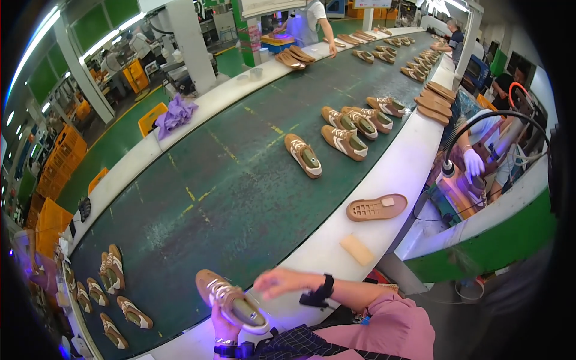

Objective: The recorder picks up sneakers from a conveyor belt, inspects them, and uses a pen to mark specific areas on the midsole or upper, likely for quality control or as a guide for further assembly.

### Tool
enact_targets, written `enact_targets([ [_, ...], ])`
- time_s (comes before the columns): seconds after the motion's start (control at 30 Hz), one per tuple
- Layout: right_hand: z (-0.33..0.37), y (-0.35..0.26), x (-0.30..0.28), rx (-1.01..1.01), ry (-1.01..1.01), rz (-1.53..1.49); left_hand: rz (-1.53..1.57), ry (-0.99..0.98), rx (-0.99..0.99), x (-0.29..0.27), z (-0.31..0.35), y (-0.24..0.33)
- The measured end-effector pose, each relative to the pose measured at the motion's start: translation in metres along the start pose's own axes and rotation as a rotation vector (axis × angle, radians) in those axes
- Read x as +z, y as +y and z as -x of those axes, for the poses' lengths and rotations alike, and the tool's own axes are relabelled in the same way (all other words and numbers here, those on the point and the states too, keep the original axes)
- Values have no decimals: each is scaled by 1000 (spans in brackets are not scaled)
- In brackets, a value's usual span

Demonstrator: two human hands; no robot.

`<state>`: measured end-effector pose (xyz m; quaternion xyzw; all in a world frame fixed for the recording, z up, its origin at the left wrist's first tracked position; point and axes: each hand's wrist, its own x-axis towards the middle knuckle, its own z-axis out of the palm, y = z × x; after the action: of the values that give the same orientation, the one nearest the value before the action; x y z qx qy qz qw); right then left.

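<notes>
My left hand (223, 326) grips a brown sneaker (217, 288) with white laces and a green form inside its opening. The shoe is tilted, toe pointing away, over the near edge of the conveyor. Just right of it, my right hand (277, 282) hovers with loosely bent fingers apart, holding nothing visible. A tan shoe sole (375, 207) with a grid of hollows and a small pale piece on it lies on the white ledge (327, 246) to the right. Nearer to me on that ledge is a flat, cream-coloured pad (357, 249).
Similar sneakers stand on the dark green conveyor (234, 180), including one sneaker (303, 156) in the middle and several at lower left. Loose soles (433, 103) line the right ledge. A purple cloth (175, 115) lies on the far ledge. A co-worker's gloved hand (473, 162) is by a machine.
</notes>
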<state>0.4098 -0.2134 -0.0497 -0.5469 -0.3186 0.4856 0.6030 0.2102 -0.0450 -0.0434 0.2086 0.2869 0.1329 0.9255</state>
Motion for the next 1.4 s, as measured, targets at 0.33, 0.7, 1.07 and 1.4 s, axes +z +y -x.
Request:
enact_targets([
  [0.33, -109, -44, -318, 208, 1216, 859, -45, 327, 38, -28, -22, 24],
  [0.7, -120, 1, -366, 434, 1119, 900, -35, 345, 37, -61, -74, 13],
  [1.07, -25, 72, -145, 102, 427, -702, -118, 192, 103, -67, -43, 10],
  [1.4, 20, -27, 81, -43, 21, -225, -77, 52, -4, -65, 28, 46],
])
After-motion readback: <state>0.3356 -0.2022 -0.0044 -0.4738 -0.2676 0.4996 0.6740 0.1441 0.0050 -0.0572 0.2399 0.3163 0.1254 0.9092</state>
